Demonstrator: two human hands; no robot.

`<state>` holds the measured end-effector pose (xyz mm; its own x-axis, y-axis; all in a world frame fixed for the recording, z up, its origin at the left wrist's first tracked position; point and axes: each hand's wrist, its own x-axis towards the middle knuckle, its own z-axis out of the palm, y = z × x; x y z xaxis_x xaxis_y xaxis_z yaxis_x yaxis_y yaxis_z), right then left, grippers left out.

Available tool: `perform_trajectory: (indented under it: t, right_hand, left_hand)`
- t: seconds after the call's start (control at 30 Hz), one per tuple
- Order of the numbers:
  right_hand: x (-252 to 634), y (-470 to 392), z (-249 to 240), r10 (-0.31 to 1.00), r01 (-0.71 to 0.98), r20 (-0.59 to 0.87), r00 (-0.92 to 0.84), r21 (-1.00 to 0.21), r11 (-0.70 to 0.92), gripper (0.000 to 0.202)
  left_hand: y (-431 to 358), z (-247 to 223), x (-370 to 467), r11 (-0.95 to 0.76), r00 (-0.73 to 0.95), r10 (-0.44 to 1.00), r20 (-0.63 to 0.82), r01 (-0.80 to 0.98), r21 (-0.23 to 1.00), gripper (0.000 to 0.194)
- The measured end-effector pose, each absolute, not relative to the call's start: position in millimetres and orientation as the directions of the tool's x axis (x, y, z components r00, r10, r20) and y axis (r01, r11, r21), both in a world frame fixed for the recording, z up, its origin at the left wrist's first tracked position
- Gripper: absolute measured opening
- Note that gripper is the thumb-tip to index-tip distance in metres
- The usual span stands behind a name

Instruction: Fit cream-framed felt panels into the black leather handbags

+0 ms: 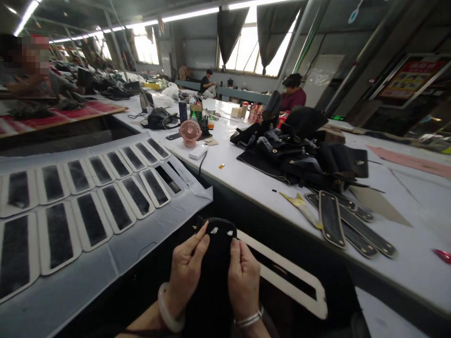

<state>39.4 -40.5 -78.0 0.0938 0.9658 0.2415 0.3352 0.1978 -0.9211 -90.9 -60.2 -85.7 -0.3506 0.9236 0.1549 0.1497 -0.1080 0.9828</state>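
Pinched at its upper edge, a black piece is at six o'clock between the left hand and right hand, thumbs pressed to forefingers; its lower end fades into shadow. Towards five o'clock, the right hand partly hides a pale-rimmed strip. Pale-bordered panels at nine run out of view.

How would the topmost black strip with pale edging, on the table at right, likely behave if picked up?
The topmost black strip probably bends but holds its shape, since it lies straight across the strips beneath. It is likely light, looking thin and flat. Rolling seems unlikely given its broad face, though pushing it might shift the overlapped strips.
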Motion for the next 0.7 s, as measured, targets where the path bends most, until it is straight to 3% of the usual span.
perform_trajectory:
  t: [0.17, 0.27, 0.37, 0.5, 0.7]
  right_hand:
    - [39, -61, -84, 0.995, 0.218, 0.103, 0.010, -0.971, 0.099, 0.035]
    - [39, -75, -89, 0.993, 0.186, 0.105, -0.051, -0.976, 0.113, 0.042]
    - [39, -85, -98, 0.979, 0.286, 0.202, -0.028, -0.937, 0.202, 0.047]
    - [35, -90, -110, 0.957, 0.341, 0.289, 0.005, -0.901, 0.270, 0.045]
    - [24, -93, -112, 0.951, 0.277, 0.299, 0.076, -0.923, 0.268, 0.044]
  left_hand:
    - [-46, -90, -103, -0.234, -0.317, 0.897, 0.308, 0.250, 0.940, 0.034]
    - [-38, -86, -104, -0.202, -0.246, 0.948, 0.202, 0.029, 0.979, 0.041]
    - [-38, -84, -100, -0.102, -0.174, 0.981, 0.081, -0.119, 0.988, 0.044]
    - [-43, -87, -98, -0.103, -0.214, 0.974, 0.080, -0.096, 0.990, 0.044]
    - [-43, -85, -97, -0.074, -0.230, 0.972, 0.050, -0.094, 0.993, 0.045]
